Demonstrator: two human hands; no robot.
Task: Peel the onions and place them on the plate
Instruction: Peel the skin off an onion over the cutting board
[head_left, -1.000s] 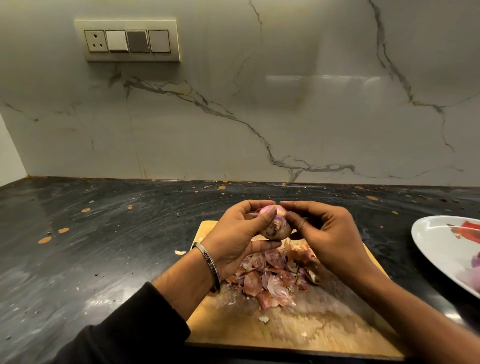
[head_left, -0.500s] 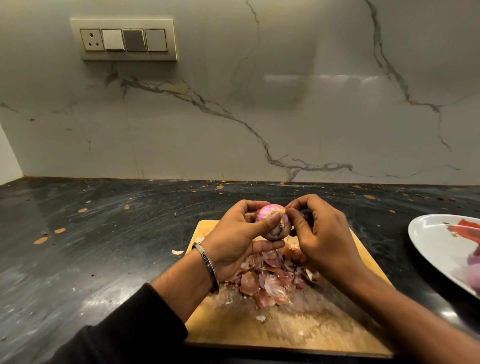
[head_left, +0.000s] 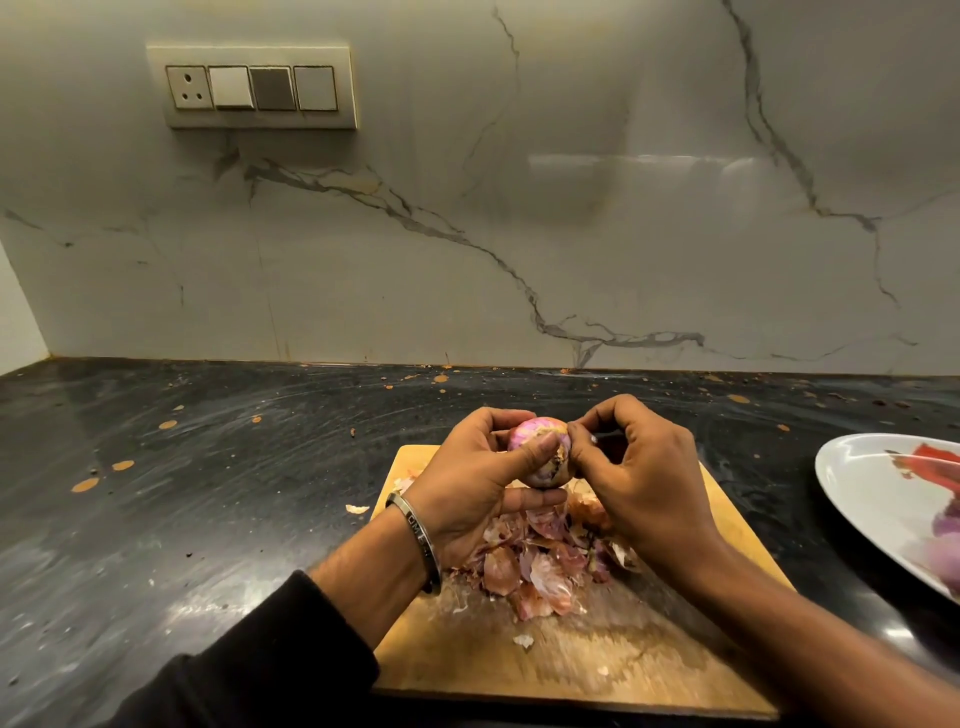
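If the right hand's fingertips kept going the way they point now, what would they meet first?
The onion: the right hand already pinches at its right side, fingertips pointing left. Beyond it sits the left hand.

Your onion is a small round pink-purple bulb with a patch of dry brownish skin at its right end, held above the heap of papery peels. Your white plate lies at the right edge of the worktop, partly out of frame, with purple peeled onions on its near part.
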